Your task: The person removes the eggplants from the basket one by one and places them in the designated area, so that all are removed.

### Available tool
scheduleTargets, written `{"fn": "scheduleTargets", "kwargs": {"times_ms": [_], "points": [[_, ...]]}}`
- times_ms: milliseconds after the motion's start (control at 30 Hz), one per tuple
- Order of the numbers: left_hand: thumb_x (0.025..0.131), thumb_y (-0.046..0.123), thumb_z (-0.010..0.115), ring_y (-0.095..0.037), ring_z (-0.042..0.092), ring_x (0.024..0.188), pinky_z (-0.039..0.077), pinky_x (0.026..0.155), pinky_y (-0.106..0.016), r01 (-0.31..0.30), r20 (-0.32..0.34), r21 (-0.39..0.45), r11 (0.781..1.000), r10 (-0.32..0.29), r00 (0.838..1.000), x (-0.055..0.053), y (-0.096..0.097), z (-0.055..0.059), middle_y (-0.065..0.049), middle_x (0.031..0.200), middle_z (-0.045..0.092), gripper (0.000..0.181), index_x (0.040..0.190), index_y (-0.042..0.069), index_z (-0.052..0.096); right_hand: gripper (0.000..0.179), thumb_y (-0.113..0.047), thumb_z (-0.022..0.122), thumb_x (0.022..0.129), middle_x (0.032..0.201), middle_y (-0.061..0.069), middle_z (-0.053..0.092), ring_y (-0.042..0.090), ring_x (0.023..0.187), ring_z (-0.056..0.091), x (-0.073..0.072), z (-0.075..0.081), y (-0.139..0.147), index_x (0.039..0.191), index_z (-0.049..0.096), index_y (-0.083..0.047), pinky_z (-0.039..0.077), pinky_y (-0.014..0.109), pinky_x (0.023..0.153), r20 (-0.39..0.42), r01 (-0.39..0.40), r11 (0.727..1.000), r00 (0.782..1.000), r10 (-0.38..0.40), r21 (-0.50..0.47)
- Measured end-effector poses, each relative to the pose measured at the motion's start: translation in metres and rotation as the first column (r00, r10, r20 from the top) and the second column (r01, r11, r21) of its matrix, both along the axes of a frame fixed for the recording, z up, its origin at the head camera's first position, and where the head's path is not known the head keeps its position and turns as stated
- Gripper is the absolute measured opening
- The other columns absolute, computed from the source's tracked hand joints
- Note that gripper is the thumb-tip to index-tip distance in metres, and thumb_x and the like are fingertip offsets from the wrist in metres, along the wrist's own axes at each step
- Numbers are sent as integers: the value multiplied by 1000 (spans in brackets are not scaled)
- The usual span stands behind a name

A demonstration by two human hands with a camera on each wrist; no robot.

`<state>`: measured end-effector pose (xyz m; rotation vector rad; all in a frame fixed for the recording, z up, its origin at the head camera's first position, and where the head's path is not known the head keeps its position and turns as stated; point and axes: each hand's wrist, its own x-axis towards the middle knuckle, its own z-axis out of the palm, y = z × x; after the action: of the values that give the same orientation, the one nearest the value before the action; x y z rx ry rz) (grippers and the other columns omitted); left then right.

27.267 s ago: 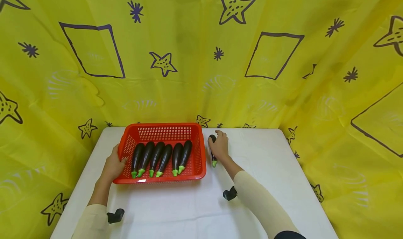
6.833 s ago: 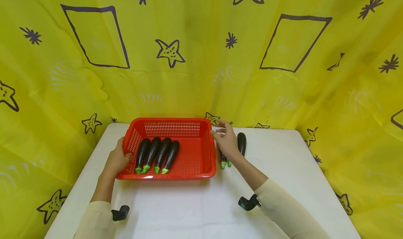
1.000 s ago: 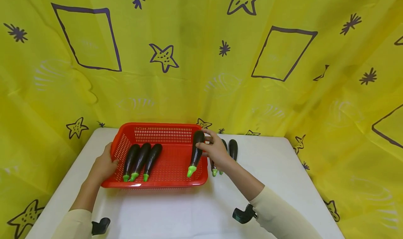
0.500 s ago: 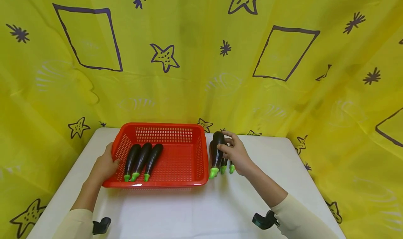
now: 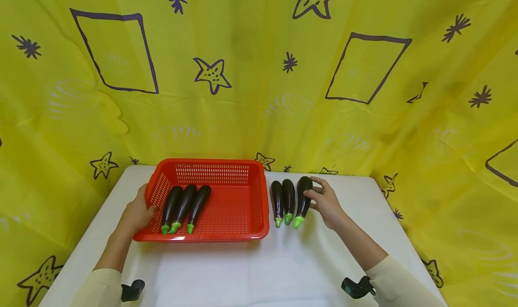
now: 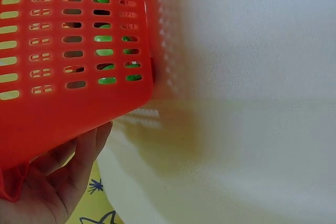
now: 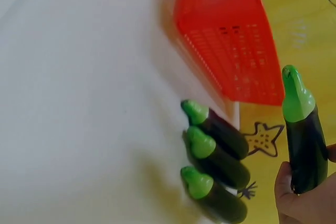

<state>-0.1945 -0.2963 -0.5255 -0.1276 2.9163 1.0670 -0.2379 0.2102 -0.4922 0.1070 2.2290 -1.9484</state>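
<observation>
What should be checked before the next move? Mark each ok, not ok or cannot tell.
1. Right grip holds an eggplant: ok.
2. Left grip holds the red basket by its left side: ok.
3. Held eggplant apart from the three table eggplants: ok.
4. Held eggplant set down: not ok, it is in the air.
5. Basket free of eggplants: not ok, three eggplants lie inside.
6. How firm the hold is: cannot tell.

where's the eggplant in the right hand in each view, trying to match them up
Head: right of centre, below mid-height, the eggplant gripped by the right hand.
Left wrist: not in it.
Right wrist: lower right, near the edge, green end uppermost in the picture.
Shared landmark: red basket, lower left of centre in head, left side in left wrist, upper right in right wrist.
</observation>
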Motion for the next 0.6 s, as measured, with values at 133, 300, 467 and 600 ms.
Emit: {"fn": "scheduleTargets", "kwargs": {"times_ms": [133, 300, 467, 600], "points": [[98, 0, 55, -53, 63, 94, 53, 81, -65, -2, 0, 2, 1000, 2, 1000, 0, 0, -2, -49, 123, 52, 73, 155, -14, 12, 71, -5, 53, 102, 150, 33, 37, 34, 122, 55, -4, -8, 10, 164, 19, 3, 53, 33, 88, 15, 13, 999, 1000, -14, 34], [97, -1, 54, -51, 64, 93, 54, 80, -64, -1, -3, 2, 1000, 1, 1000, 1, 1, -3, -48, 122, 53, 73, 155, -14, 12, 71, -3, 53, 103, 149, 34, 39, 35, 120, 57, -10, -17, 21, 164, 19, 3, 53, 32, 87, 22, 35, 996, 999, -37, 82], [97, -1, 55, -52, 64, 93, 54, 80, -64, -5, -9, -1, 1000, 5, 1000, 0, 1, -2, -48, 121, 53, 73, 155, -14, 13, 71, -3, 52, 104, 149, 37, 38, 38, 122, 56, -17, -21, 30, 164, 16, 5, 53, 34, 90, 8, 30, 993, 999, -31, 114], [97, -1, 55, -53, 64, 94, 53, 81, -65, -7, -13, -9, 1000, 7, 1000, 1, 1, 0, -48, 122, 53, 73, 155, -14, 13, 71, -1, 49, 105, 150, 39, 36, 43, 127, 52, -23, -24, 37, 164, 12, 6, 53, 35, 91, 10, 20, 992, 1000, -21, 125]]}}
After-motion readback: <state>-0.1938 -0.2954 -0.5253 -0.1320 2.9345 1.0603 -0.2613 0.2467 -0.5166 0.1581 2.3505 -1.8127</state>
